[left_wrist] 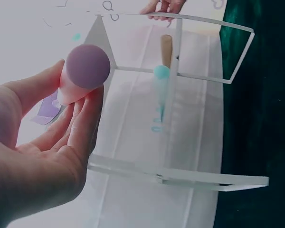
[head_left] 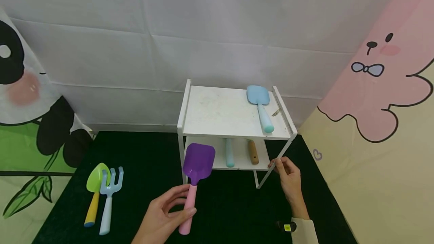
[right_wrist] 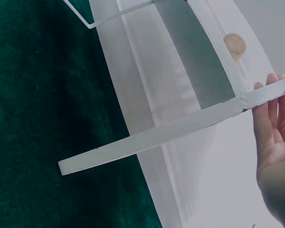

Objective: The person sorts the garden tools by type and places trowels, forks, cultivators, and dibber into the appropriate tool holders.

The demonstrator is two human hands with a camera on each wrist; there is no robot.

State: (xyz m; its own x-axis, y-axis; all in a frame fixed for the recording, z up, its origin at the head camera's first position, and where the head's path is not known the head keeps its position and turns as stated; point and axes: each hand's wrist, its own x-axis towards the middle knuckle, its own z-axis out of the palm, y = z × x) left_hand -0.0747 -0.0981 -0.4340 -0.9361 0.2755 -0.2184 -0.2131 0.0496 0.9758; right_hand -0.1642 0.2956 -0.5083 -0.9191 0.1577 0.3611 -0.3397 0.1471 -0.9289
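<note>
My left hand holds a toy shovel with a purple blade by its pink handle, thumb on one side and fingers on the other. The blade points up and overlaps the left front of a small white two-tier shelf. In the left wrist view the round handle end faces the camera. My right hand grips the shelf's right front leg, with fingers behind the bar. A light blue shovel lies on the top tier. On the lower tier, a pale blue handle and a wooden handle point forward.
On the dark green cloth at the left lie a green trowel with a yellow handle and a light blue hand fork. A white sheet hangs behind the shelf. Cartoon-printed panels stand at both sides.
</note>
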